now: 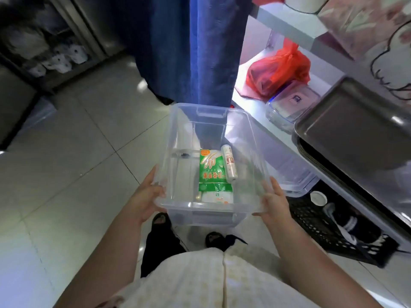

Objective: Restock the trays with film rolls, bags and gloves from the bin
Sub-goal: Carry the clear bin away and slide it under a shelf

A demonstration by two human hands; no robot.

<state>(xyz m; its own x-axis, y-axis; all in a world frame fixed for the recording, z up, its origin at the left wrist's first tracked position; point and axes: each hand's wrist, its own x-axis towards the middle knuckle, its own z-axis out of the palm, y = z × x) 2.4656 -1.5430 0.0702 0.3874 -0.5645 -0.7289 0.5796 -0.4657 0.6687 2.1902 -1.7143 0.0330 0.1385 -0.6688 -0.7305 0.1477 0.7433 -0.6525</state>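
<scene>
Both forearms reach forward from the bottom of the view, and the two hands carry a clear plastic bin (195,205) above the tiled floor (77,163). The left hand (144,196) grips the near corner of the bin at 7 o'clock: its thumb lies over the rim and the other fingers go along the outer wall and under it. The right hand (274,203) grips the near corner at 5 o'clock, thumb along the rim, fingers curled below the edge.

The task's things lie flat on the bottom of the bin, toward its near right part. A green packet (213,172) with a printed glove is in the middle. A white film roll (229,165) lies touching it at its 3 o'clock side. A white packet (216,197) lies partly under the green one, at 6 o'clock of it.

At 2 o'clock of the bin, dark metal trays (347,121) are stacked on a steel counter. Farther, at 1 o'clock, stands a clear box (287,107) with a blue rim, and behind it a red bag (278,67). At 12 o'clock hangs a blue curtain (195,52).
</scene>
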